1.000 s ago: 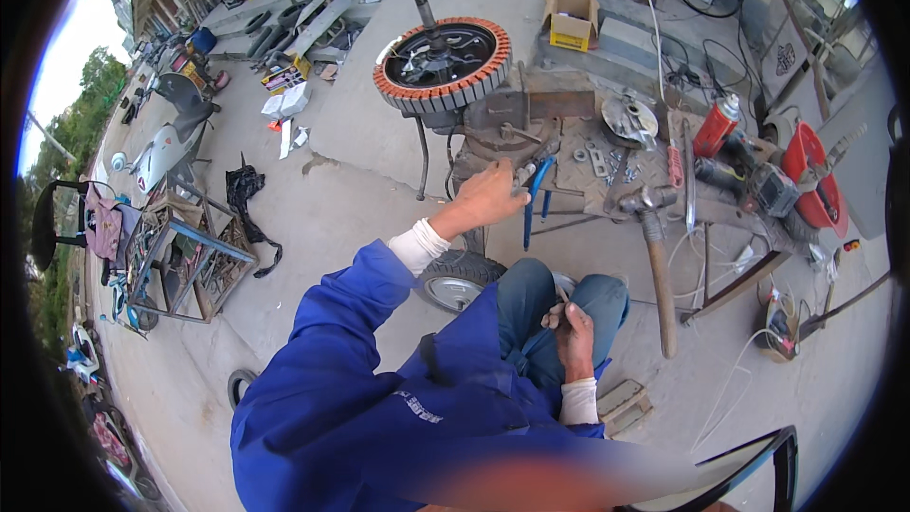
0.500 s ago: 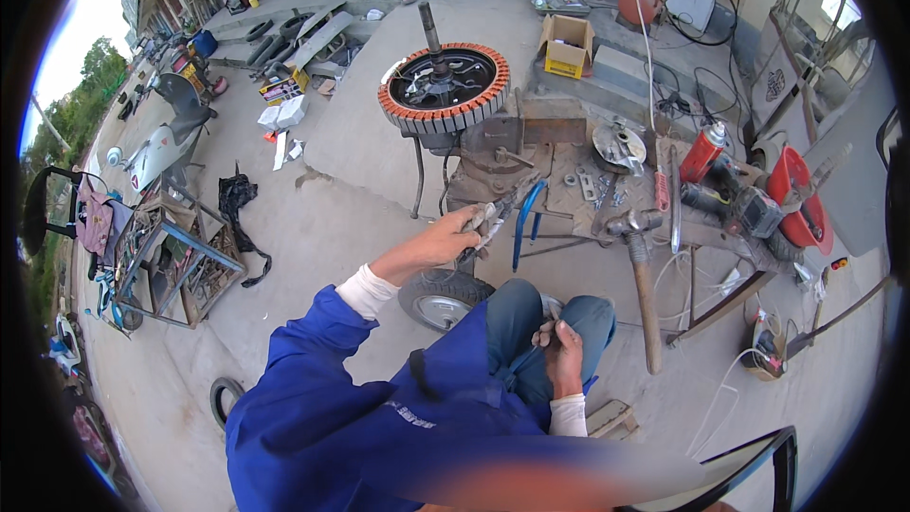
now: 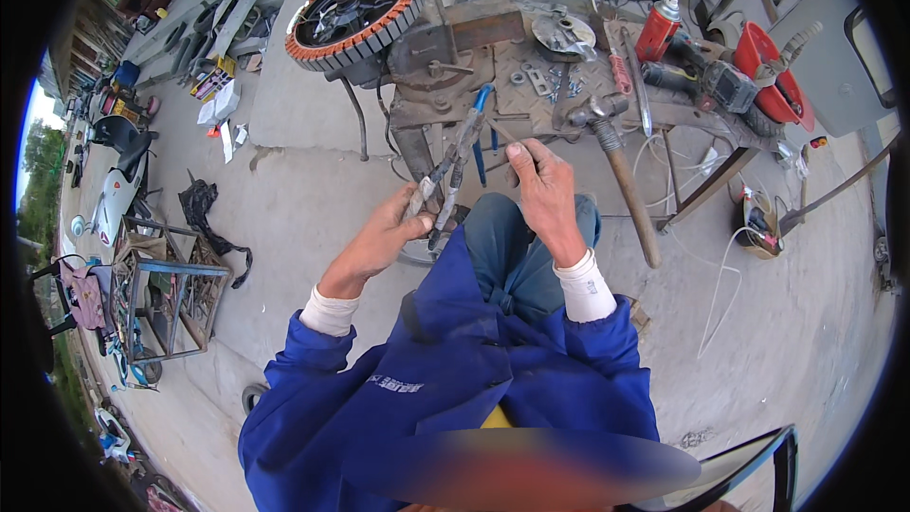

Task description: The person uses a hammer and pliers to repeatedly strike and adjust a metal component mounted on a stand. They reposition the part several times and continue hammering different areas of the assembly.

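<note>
My left hand [image 3: 381,232] is closed around the worn, grey-wrapped handles of a long pliers-like tool [image 3: 457,166], which points up toward the bench edge. Blue handles [image 3: 480,154] hang at that edge, just beyond the tool. To its right, above my knees, my right hand [image 3: 545,188] is raised with fingers curled and pressed together; anything in them is too small to make out. A motor stator [image 3: 409,14] with orange windings and an upright shaft sits at the vise [image 3: 441,49] on the bench's left. A hammer [image 3: 618,171] lies across the front edge, its handle sticking out toward me.
Small metal parts [image 3: 540,82], a round hub cover [image 3: 561,35], a red spray can [image 3: 658,28], a cordless power tool [image 3: 725,85] and a red bowl [image 3: 763,57] crowd the metal bench [image 3: 493,62]. A tool rack [image 3: 171,270] stands left; a bucket [image 3: 758,228] sits right.
My view has tilted down and shifted right. My left hand has drawn the tool back from the bench toward me. My right hand has risen from my lap toward the tool.
</note>
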Demonstrator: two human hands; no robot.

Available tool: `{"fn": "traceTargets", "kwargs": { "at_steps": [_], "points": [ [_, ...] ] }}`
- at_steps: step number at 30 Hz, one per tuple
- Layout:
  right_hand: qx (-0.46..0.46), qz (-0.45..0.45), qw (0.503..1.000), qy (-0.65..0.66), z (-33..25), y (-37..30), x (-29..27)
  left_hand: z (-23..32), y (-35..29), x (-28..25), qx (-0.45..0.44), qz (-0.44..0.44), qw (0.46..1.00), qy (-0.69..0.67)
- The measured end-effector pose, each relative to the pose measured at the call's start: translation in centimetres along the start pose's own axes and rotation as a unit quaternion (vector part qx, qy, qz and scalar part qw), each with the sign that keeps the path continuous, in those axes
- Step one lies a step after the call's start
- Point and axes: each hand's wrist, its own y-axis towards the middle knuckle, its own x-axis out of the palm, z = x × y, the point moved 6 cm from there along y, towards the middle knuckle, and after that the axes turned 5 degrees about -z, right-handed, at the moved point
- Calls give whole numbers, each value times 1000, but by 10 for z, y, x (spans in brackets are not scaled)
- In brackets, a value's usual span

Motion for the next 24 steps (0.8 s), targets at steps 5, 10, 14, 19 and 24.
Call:
{"fn": "traceTargets", "kwargs": {
  "at_steps": [5,10,14,19,24],
  "points": [
    [-39,-20,994,-95,-7,5,12,1,-8,-4,13,5,1000,17],
    [-45,-28,991,-125,-14,8,19,1,-11,-6,8,23,999,39],
    [-51,-23,990,-127,-18,13,20,-1,-11,-11,3,23,996,83],
    [-7,-65,997,-49,-17,21,28,6,-15,-6,-1,31,996,79],
    [-8,-64,997,30,-8,27,37,15,-18,-8,19,50,989,136]
  ]
}}
